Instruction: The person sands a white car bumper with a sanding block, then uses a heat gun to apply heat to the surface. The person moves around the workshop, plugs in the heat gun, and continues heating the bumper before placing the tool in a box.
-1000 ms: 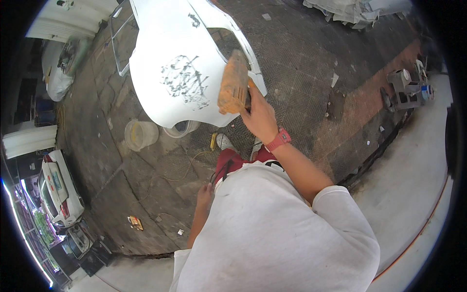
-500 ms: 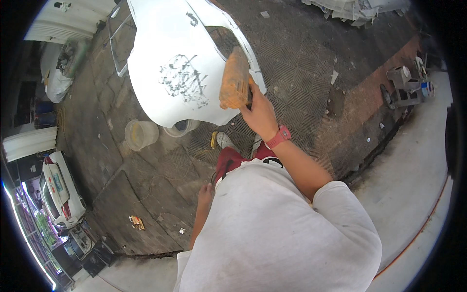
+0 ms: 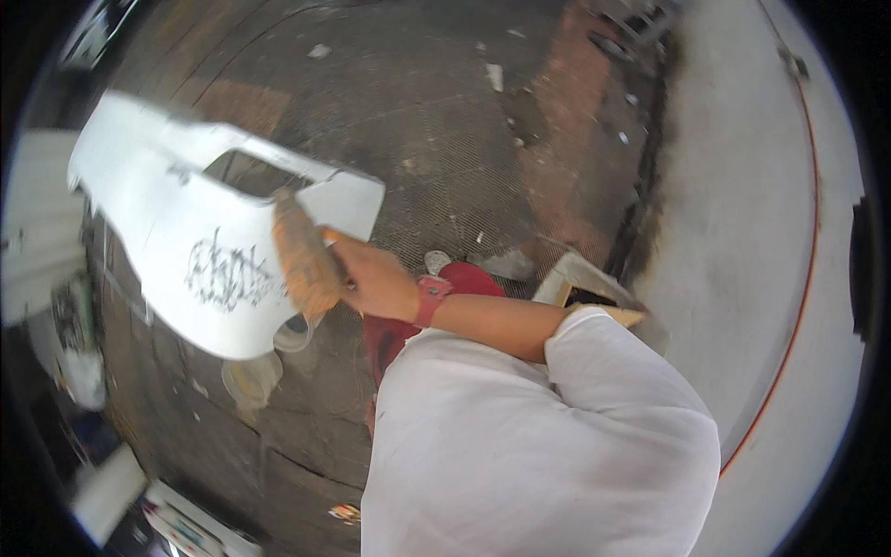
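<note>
My right hand (image 3: 376, 278) is wrapped round the handle side of a long, dusty orange sanding block (image 3: 304, 260). The block is held over the right part of a white car body panel (image 3: 153, 223); whether it touches the panel I cannot tell. Dark scribbled marks (image 3: 227, 274) cover the panel's lower middle, to the left of the block. A window-like opening (image 3: 251, 174) cuts through the panel beyond it. My left hand is hidden beside my shirt.
Two buckets, one pale and translucent (image 3: 251, 379), stand at the panel's near edge. An open carton (image 3: 585, 278) with dark contents sits to my right by the pale wall (image 3: 733, 232). An orange-red hose (image 3: 809, 278) runs along that wall. Small litter (image 3: 495, 76) lies on the floor.
My view has swung to the right, so the panel now appears farther left and turned. The open carton has come into view. My right hand still grips the block; my left hand has dropped from sight.
</note>
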`<state>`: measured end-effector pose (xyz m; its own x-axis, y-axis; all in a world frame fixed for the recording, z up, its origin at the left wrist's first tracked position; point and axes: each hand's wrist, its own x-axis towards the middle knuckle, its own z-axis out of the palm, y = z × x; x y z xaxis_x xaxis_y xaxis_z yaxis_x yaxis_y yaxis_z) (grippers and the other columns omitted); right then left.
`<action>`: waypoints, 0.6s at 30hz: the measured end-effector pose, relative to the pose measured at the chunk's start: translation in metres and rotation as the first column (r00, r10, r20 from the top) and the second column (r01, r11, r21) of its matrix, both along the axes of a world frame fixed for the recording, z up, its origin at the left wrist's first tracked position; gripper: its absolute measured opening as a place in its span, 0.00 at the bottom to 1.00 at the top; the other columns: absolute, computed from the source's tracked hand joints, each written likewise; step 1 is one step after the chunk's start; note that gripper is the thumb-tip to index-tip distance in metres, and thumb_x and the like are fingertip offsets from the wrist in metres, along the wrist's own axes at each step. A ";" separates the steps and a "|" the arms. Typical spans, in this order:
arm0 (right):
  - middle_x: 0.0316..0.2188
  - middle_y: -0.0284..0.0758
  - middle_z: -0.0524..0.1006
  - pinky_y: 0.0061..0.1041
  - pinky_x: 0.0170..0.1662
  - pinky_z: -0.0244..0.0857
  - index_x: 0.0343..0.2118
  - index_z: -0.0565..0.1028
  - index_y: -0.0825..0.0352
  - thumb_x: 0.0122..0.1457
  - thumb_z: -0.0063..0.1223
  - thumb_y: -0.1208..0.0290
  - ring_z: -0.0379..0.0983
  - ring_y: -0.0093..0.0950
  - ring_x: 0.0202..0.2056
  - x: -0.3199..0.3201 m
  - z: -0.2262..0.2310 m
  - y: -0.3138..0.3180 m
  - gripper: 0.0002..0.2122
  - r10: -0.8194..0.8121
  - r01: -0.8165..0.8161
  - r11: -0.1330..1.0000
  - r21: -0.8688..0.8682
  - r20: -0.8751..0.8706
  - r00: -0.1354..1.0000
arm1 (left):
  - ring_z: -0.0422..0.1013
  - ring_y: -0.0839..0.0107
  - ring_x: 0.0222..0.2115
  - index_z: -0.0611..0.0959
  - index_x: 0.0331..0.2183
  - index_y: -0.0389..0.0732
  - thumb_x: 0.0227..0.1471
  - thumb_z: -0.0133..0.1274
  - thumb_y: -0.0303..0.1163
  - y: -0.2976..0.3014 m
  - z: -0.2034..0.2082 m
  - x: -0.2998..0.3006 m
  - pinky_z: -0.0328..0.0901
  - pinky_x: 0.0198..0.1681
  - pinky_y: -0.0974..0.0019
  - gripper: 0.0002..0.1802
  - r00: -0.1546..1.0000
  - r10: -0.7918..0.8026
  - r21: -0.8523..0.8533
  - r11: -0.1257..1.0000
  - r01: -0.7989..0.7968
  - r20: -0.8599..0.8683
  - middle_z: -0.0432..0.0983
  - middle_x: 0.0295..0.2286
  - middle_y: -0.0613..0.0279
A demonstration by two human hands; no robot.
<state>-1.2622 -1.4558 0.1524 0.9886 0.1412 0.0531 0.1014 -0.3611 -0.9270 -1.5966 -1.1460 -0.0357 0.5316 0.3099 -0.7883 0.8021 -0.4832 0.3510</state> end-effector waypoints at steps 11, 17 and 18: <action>0.45 0.46 0.77 0.43 0.49 0.72 0.45 0.72 0.73 0.48 0.62 0.77 0.77 0.46 0.46 -0.017 0.035 0.003 0.19 -0.088 0.090 0.990 0.111 -0.018 0.996 | 0.78 0.55 0.43 0.84 0.45 0.33 0.68 0.49 0.51 0.054 -0.007 0.167 0.68 0.49 0.55 0.28 0.939 -0.340 -0.033 0.940 0.339 -0.050 0.83 0.40 0.45; 0.54 0.44 0.75 0.43 0.49 0.72 0.44 0.74 0.75 0.49 0.61 0.77 0.77 0.46 0.47 -0.019 0.024 0.014 0.18 -0.145 0.133 0.982 0.135 0.087 0.986 | 0.78 0.55 0.43 0.84 0.45 0.33 0.68 0.49 0.51 0.045 -0.014 0.244 0.68 0.49 0.55 0.28 0.879 -0.476 -0.047 0.879 0.475 -0.024 0.83 0.40 0.46; 0.54 0.45 0.75 0.43 0.49 0.72 0.45 0.74 0.75 0.49 0.61 0.78 0.77 0.46 0.47 -0.020 0.030 0.011 0.18 -0.104 0.096 0.987 0.127 0.055 0.993 | 0.78 0.55 0.43 0.84 0.45 0.33 0.68 0.49 0.51 0.038 -0.012 0.252 0.68 0.49 0.55 0.28 0.875 -0.484 -0.043 0.875 0.483 -0.016 0.83 0.40 0.46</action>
